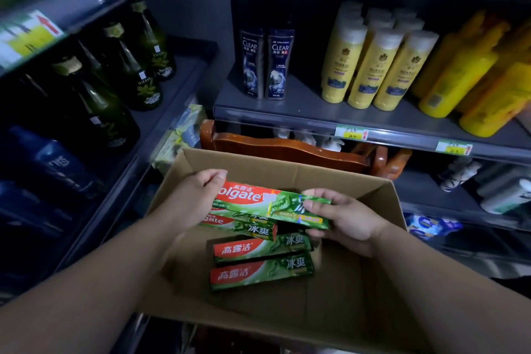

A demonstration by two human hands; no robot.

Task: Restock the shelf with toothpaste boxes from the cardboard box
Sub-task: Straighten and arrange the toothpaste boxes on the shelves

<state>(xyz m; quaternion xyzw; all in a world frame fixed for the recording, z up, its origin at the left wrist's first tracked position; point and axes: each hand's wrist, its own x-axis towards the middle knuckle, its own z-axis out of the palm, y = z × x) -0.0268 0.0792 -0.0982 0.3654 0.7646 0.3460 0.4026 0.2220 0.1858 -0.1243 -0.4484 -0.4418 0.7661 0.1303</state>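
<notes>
Arms: both reach forward over the open cardboard box [382, 210].
Loose toothpaste boxes [260, 248]: three lie flat on the box floor, close together, red ends to the left.
Left grip [198, 198]: fingers curl round the red end of the held toothpaste box [258, 200], just above the loose ones.
Right grip [342, 218]: thumb and fingers pinch its green end.
Wooden chair back [287, 149]: just behind the cardboard box.
Shelf [301, 112]: dark shampoo bottles [267, 63] and yellow bottles [382, 66] stand upright.
</notes>
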